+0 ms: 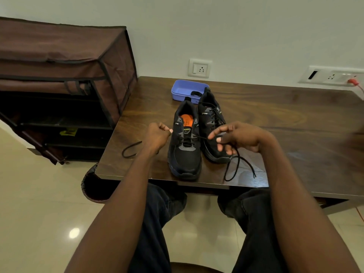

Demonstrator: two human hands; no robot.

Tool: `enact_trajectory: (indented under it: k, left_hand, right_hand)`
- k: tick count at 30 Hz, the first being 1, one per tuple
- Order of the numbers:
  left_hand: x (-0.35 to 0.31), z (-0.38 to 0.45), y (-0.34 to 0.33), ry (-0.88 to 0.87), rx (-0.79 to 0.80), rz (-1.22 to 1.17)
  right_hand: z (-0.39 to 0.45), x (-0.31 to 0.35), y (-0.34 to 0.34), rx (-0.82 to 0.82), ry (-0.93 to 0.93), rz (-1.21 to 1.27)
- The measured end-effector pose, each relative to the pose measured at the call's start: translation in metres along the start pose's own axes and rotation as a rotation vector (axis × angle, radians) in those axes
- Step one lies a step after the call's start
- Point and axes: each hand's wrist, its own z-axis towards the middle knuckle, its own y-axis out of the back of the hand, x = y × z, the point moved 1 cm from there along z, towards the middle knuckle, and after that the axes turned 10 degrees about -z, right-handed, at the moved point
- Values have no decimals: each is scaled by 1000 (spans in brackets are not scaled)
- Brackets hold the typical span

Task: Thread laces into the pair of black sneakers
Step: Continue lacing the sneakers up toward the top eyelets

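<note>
Two black sneakers stand side by side on the dark wooden table (285, 119), toes toward me. The left sneaker (185, 154) shows an orange insole and has a black lace (234, 166) through its lowest eyelets only. My left hand (157, 137) pinches one end of that lace beside the shoe, and the slack loops on the table behind my wrist. My right hand (236, 138) pinches the other end, which trails down to the table's front edge. The right sneaker (213, 127), partly behind my right hand, looks laced along its length.
A purple plastic box (184, 89) sits behind the shoes with a small black item in it. A brown fabric shoe rack (65, 79) stands left of the table. Wall sockets are behind, a bin (92, 186) under the table's left corner.
</note>
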Motion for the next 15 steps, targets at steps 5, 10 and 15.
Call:
enact_trajectory:
  k: [5,10,15]
  left_hand:
    - [4,0,5,-166,-212,224]
    - [-15,-20,-4,21,219,-465]
    - [-25,-37,-13,228,830,-666]
  right_hand:
    - [-23,8,-3,165,347,402]
    - [-6,19,-24,-123,424,423]
    - [10,27,-36,-440,392,275]
